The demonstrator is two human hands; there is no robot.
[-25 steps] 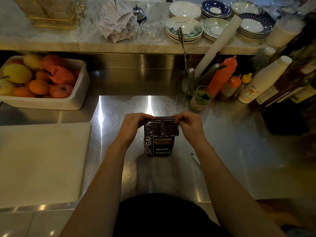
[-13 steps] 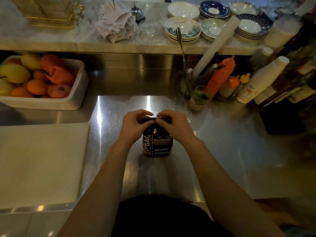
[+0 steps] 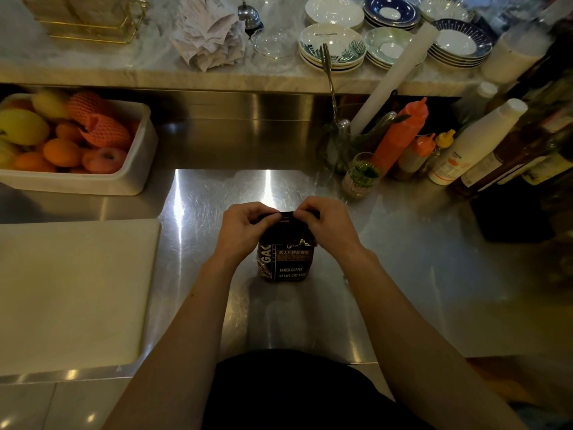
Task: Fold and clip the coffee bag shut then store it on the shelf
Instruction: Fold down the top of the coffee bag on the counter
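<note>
Nearest the camera, two bare forearms reach forward over a brushed steel counter (image 3: 403,274), its surface scuffed with fine swirls and streaked by bright reflections. A thick, pale cutting board (image 3: 68,290) with rounded corners lies flat on the counter's left part. Between the arms the coffee bag (image 3: 286,259) stands upright on the steel, a dark, glossy, crinkled packet printed with white lettering. The left hand (image 3: 245,231) and the right hand (image 3: 328,225) meet at its top, fingers curled in and pinched on the folded upper edge from either side, thumbs nearly touching; whether a clip is on the fold cannot be told. Farther back on the left sits a white rectangular plastic tub (image 3: 136,169) heaped with oranges, a red apple, yellow fruit and pieces wrapped in orange foam netting. To the right, a small glass (image 3: 359,178) holds something green, and behind it stand an orange squeeze bottle (image 3: 400,135), smaller capped bottles, a tall white bottle (image 3: 477,141) and dark glass bottles, all crowded together. Beyond, a raised marble ledge (image 3: 93,66) carries a gold wire rack (image 3: 90,23), a crumpled wad of paper slips (image 3: 210,35), a clear glass bowl and stacks of patterned plates (image 3: 331,45).
</note>
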